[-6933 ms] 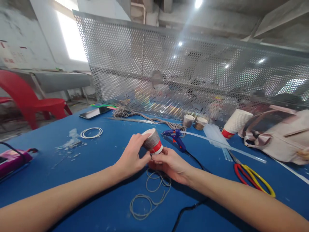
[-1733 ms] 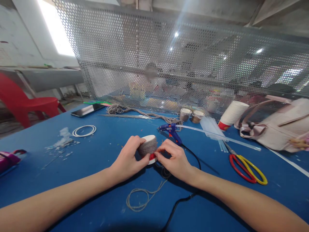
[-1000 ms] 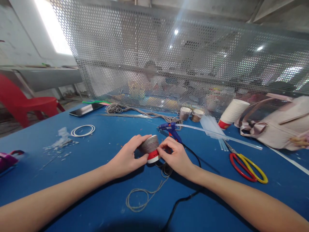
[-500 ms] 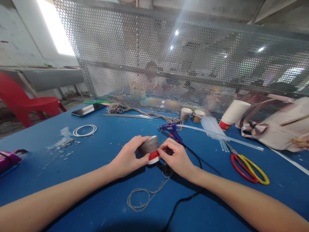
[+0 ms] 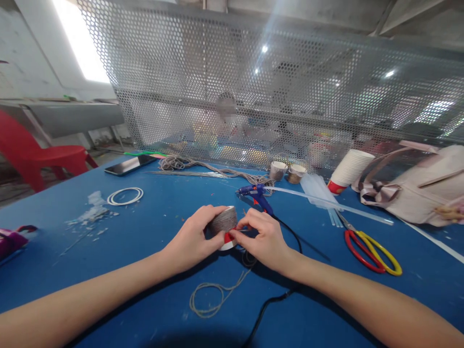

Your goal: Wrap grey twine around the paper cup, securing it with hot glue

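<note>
My left hand (image 5: 188, 241) closes its grip around the cup (image 5: 224, 222), low at the table (image 5: 159, 212) middle. My right hand (image 5: 263, 239) pinches the cord (image 5: 237, 280) near the red rim. I think the cord should be pulled tight, each turn touching its neighbour.

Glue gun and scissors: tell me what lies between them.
In the head view, a bundle of clear glue sticks lies between the glue gun and the scissors.

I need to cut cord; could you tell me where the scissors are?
In the head view, the scissors lie on the table right of the right hand, beside the glue sticks.
</note>
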Available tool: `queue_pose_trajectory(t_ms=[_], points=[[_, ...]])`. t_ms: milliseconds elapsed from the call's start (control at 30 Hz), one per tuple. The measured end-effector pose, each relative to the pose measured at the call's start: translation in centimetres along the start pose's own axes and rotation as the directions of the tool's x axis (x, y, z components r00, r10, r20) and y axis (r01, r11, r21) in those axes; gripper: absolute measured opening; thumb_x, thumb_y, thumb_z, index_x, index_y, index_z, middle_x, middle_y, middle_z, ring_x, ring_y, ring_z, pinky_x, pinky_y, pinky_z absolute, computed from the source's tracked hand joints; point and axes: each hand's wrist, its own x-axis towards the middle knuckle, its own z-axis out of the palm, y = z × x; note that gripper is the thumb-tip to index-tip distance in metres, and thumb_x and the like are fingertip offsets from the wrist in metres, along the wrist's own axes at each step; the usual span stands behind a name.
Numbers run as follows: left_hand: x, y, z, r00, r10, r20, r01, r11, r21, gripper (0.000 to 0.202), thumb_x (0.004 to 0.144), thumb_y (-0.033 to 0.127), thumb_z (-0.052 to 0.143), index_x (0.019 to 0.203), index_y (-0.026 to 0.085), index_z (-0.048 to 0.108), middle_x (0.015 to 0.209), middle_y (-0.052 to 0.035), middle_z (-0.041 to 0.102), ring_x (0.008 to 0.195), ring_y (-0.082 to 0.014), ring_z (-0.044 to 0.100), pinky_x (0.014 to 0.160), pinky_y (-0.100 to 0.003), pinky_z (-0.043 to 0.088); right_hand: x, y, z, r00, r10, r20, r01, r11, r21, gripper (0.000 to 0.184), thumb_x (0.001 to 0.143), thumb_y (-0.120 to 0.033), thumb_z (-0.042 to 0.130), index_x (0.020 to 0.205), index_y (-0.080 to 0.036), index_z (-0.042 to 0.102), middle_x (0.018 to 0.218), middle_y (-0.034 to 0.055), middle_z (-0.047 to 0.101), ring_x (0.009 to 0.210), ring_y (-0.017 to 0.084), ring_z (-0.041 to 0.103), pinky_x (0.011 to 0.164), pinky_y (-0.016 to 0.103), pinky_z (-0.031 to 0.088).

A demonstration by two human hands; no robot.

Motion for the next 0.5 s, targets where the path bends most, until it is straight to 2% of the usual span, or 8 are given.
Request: queue_pose_trajectory(t_ms=[233,400,500], points=[[0.1,0.3,-0.2,0.999,-0.031,0.027,0.033,0.997,-0.073,0.042,0.074,0.018,0.050,0.116,0.020,0.057,0.103,-0.0054,0.066,0.096,-0.0201,0.060,0.088,-0.037,0.047,0.1,0.0,0.2,0.988,0.150,0.043,-0.154,0.981,0.121,0.020,0.080,-0.024,0.063,0.062,-0.020,0.056,0.063,-0.0026,0.055,0.057,0.011,0.049,0.056,0.025,0.038],[0.2,0.2,-0.9,0.996,-0.019,0.084,0.026,0.997,-0.075,0.046,0.075,0.017,0.042,0.118,0.018,0.057,0.097,-0.0050,0.065,0.090,-0.0194,0.060,0.085,-0.035,0.048,0.2,0.1,0.1,0.986,0.160,0.053,-0.165,0.976,0.138,0.020,0.080,-0.024,0.063,0.062,-0.020,0.056,0.063,-0.0023,0.055,0.057,0.011,0.049,0.056,0.025,0.038],[0.2,0.1,-1.0,0.990,-0.037,0.133,0.051,0.994,-0.097,0.050,0.074,0.016,0.040,0.121,0.019,0.055,0.105,-0.0057,0.064,0.095,-0.0198,0.059,0.087,-0.035,0.047,0.3,0.2,0.0,0.986,0.156,0.057,-0.162,0.977,0.138,0.021,0.082,-0.025,0.061,0.062,-0.019,0.057,0.063,-0.0020,0.055,0.059,0.011,0.050,0.057,0.025,0.038]])
